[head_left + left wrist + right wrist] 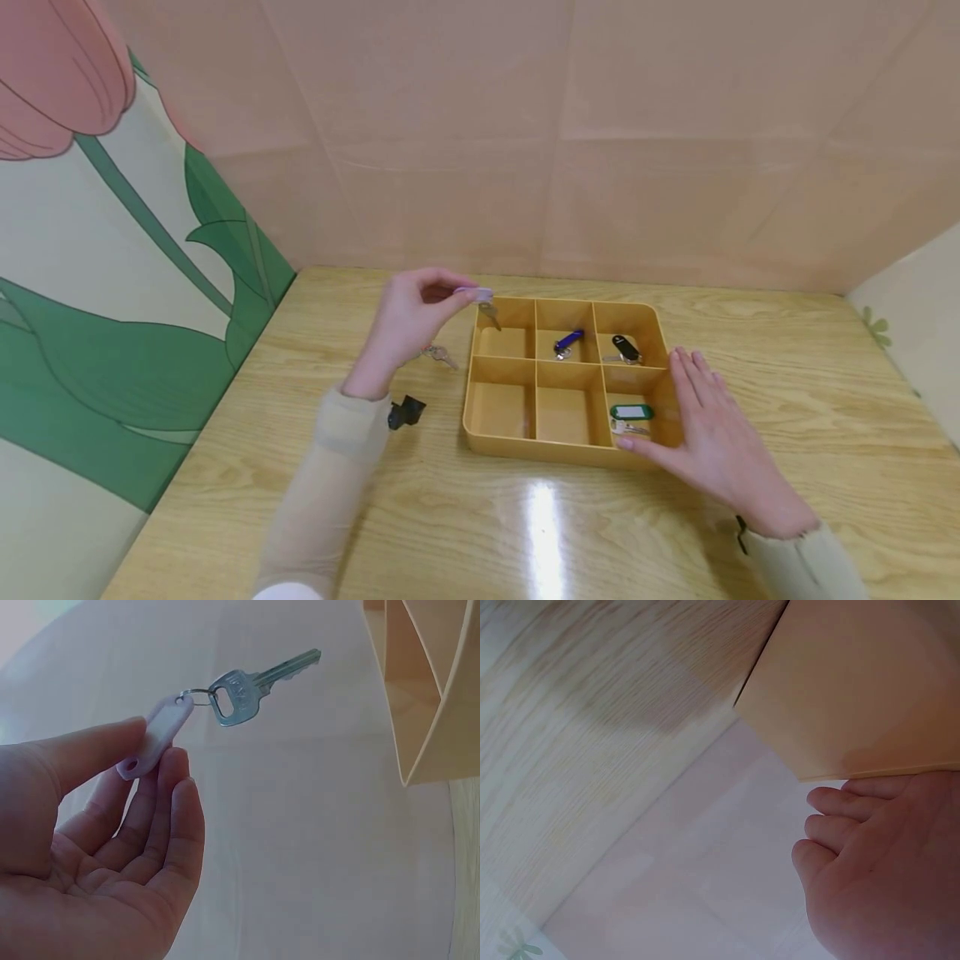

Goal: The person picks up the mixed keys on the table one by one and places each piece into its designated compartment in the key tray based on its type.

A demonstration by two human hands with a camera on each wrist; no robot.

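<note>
My left hand (420, 321) pinches a pale lilac key tag (159, 733) between thumb and fingers. A silver key (238, 697) dangles from it on a small ring, over the back left compartment of a yellow-orange divided tray (540, 452). My right hand (720, 446) rests against the tray's right side, fingers extended along the wall and thumb at the front rim. Inside the tray, a blue-tagged key (570, 339) lies back middle, a black-tagged key (626, 348) back right, and a green-tagged key (632, 412) front right.
Left of the tray, partly behind my left hand, lies another key (441, 356) with a bit of red at its tag. A black object (407, 412) shows beside my left cuff. The wooden table (442, 525) meets a pinkish covered wall (450, 167) at the back.
</note>
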